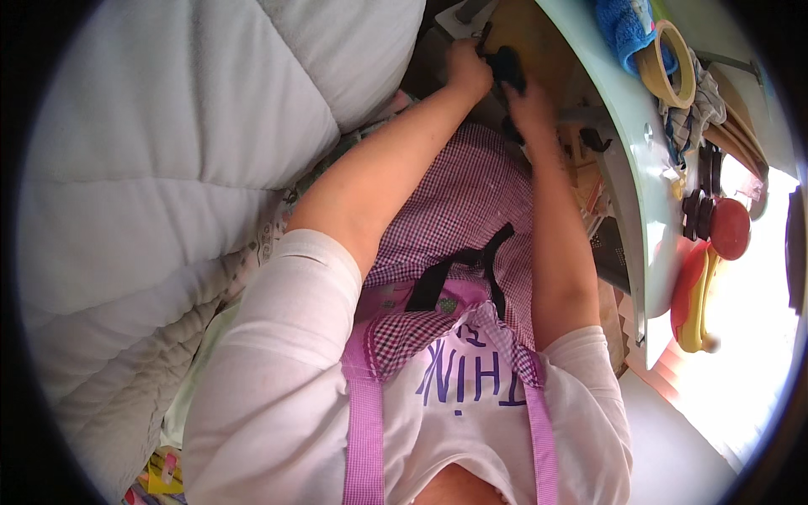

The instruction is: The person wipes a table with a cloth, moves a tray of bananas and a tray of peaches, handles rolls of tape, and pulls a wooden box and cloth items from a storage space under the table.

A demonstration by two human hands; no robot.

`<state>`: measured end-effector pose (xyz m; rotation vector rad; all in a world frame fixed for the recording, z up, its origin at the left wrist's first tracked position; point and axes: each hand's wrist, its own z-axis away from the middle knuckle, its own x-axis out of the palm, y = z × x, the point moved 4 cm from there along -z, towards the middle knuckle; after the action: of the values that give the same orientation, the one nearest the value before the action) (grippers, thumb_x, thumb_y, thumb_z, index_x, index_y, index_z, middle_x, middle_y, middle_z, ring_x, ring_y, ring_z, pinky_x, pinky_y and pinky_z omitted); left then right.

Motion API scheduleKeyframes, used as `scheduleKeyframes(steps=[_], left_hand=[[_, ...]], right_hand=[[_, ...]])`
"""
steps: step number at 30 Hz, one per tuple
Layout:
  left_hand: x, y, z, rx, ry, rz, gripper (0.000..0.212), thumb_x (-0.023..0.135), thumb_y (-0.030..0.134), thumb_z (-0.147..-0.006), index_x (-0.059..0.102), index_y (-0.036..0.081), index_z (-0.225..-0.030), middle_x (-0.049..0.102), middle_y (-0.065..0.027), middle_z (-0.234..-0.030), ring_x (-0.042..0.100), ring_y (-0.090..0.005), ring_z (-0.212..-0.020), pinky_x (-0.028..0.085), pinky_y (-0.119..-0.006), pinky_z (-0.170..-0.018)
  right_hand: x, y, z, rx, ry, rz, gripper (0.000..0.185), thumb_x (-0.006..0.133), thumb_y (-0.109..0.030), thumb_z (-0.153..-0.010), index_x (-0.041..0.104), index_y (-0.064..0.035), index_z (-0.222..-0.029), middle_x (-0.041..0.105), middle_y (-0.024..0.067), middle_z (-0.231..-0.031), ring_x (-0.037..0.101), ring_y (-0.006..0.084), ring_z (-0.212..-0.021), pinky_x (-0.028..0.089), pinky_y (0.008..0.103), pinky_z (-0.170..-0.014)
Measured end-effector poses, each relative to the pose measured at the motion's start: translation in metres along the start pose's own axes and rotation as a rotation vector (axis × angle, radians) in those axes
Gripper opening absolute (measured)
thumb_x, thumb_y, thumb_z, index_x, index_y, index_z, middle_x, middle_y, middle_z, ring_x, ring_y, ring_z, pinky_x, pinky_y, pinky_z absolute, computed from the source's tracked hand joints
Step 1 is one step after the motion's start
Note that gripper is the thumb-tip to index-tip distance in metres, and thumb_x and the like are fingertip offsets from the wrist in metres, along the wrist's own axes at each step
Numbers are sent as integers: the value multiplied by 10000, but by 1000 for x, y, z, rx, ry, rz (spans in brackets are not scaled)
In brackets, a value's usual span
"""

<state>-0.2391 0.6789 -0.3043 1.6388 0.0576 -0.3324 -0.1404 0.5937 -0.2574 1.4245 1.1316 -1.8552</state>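
Observation:
At the top of the view, my left hand (470, 68) is closed around a dark object (507, 68) whose kind I cannot make out. A thin dark end of something sticks up past its fingers. My right hand (532, 112), blurred, meets the same dark object from the other side with its fingertips. Both arms reach forward, low beside the curved edge of a glass tabletop (622, 136). A checked apron (454, 189) with a black strap (432, 284) covers my lap.
A grey quilted cover (208, 120) fills the left side. On the glass lie a tape roll (685, 69), a blue cloth (625, 31), a checked cloth (682, 129) and a red-and-yellow object (694, 300). Beneath it, several items are partly hidden, a perforated dark one (607, 246) among them.

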Motion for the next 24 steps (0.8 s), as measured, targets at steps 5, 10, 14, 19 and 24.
scheduleKeyframes(steps=[5, 10, 14, 19, 24], left_hand=[[1, -22, 2, -164, 75, 197, 306, 591, 96, -790, 570, -38, -1063, 609, -199, -998, 586, -298, -939, 447, -338, -785], [-7, 0, 21, -378, 36, 307, 273, 586, 101, -804, 567, -18, -1050, 606, -155, -968, 573, -229, -888, 435, -303, -765], [-6, -3, 26, -492, -56, 387, 213, 590, 79, -806, 579, 22, -1011, 598, -87, -930, 541, -157, -821, 427, -269, -735], [-17, -11, 26, -492, 4, 498, 219, 574, 27, -794, 563, 51, -1012, 570, -43, -902, 515, -137, -790, 419, -255, -715], [1, -11, 31, -531, 2, 576, 209, 559, 2, -788, 555, 34, -994, 548, -21, -867, 494, -119, -762, 404, -248, -680]], right_hand=[[-27, 16, -39, 198, 586, -504, 545, 569, -358, -821, 467, -20, -1237, 468, 226, -1254, 480, 352, -1130, 394, 404, -934], [-6, 40, -83, 286, 334, -59, 558, 557, -360, -812, 447, -67, -1274, 445, 200, -1292, 446, 350, -1173, 356, 395, -977], [12, 23, -77, -70, 253, 10, 512, 526, -360, -832, 468, -95, -1267, 492, 178, -1252, 465, 345, -1152, 364, 376, -964], [10, -17, -42, -67, 52, -52, 504, 517, -368, -830, 473, -122, -1268, 512, 171, -1230, 471, 353, -1140, 355, 402, -963], [-7, 51, -55, 44, 205, -306, 594, 509, -427, -824, 422, -77, -1296, 436, 203, -1300, 397, 361, -1210, 298, 410, -1010]])
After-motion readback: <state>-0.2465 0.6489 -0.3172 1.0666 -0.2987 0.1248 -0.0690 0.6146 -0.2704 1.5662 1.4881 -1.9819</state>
